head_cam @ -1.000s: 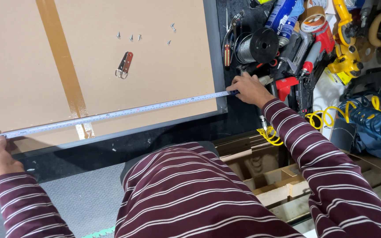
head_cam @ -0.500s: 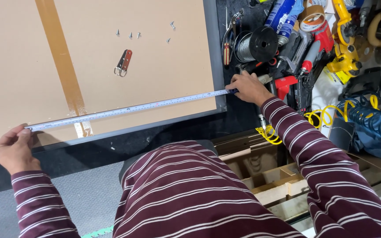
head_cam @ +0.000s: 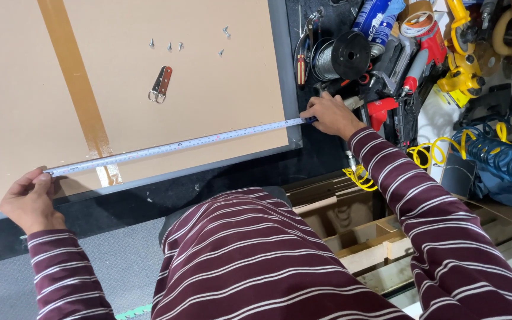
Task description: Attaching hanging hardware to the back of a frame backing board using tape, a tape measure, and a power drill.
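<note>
One head-worn camera, looking steeply down from above the person's chest. The striped shirt [head_cam: 268, 261] fills the bottom edge close up; past it the brown board [head_cam: 197, 71] spreads top left, and a heap of tools [head_cam: 398, 53] sits top right, all within arm's reach.

Left hand [head_cam: 28, 201]: arm reaching far left, fingers pinched closed, thumb on top. Right hand [head_cam: 329, 114]: arm stretched forward-right, fingers curled, pressing down.

The person wears a maroon long-sleeved shirt with thin white horizontal stripes; both hands bare.
</note>
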